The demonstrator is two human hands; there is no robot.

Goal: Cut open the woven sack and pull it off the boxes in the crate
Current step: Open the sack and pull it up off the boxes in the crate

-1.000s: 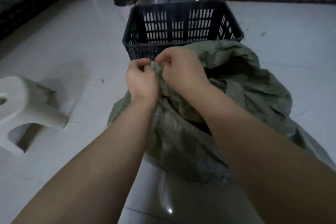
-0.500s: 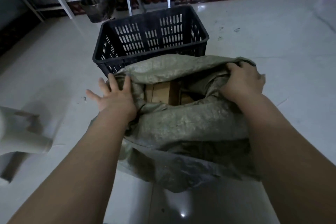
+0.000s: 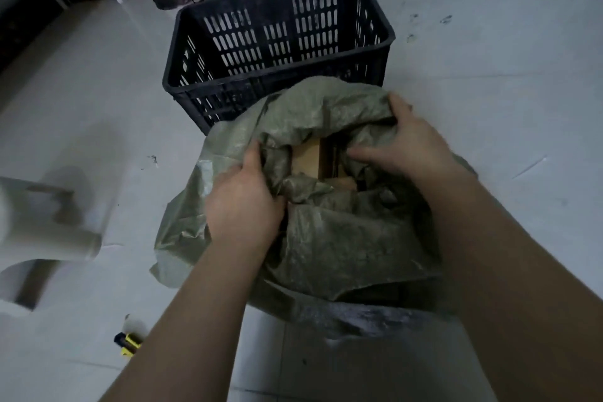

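Both our hands have closed on the mouth of the woven sack (image 3: 342, 238) since half a second ago.
Head view: our left hand (image 3: 243, 206), flat before, bunches the near-left rim in curled fingers; our right hand (image 3: 404, 147) grips the far-right rim, thumb pointing inward. Between them brown cardboard boxes (image 3: 308, 157) show through the opening. The sack sits on the tiled floor (image 3: 489, 108) against the black slotted crate (image 3: 277, 33); a white stool (image 3: 42, 228) and a yellow-and-black cutter (image 3: 129, 341) lie left.
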